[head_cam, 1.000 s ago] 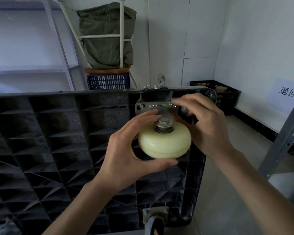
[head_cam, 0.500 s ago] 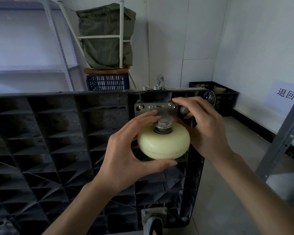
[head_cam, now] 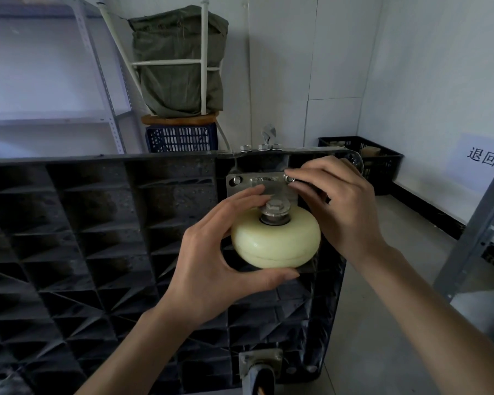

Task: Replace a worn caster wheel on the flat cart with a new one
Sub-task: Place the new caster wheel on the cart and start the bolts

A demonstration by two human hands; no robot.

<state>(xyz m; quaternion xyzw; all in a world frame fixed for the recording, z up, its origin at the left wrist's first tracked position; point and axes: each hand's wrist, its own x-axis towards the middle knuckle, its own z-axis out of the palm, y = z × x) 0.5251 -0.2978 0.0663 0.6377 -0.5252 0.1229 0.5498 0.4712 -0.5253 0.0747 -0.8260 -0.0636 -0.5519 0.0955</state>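
Note:
The black flat cart (head_cam: 97, 238) stands on its edge with its ribbed underside facing me. A cream caster wheel (head_cam: 275, 242) with a metal axle nut sits against the cart's upper right corner, below its steel mounting plate (head_cam: 254, 182). My left hand (head_cam: 211, 260) grips the wheel, fingers over its top and thumb under it. My right hand (head_cam: 340, 203) reaches over the plate's right side, its fingertips pinching a bolt (head_cam: 290, 179) at the upper right corner. Three loose nuts (head_cam: 261, 147) rest on the cart's top edge.
Another caster (head_cam: 258, 369) is mounted at the cart's lower right corner. Behind the cart are a metal shelf (head_cam: 109, 89), a blue crate (head_cam: 181, 138) under a stool with a green sack (head_cam: 180, 61), and a black crate (head_cam: 380, 161) by the right wall. Bare concrete floor lies right.
My right hand's fingertips have shifted slightly left onto the plate's upper right bolt. My left hand keeps the same grip on the wheel.

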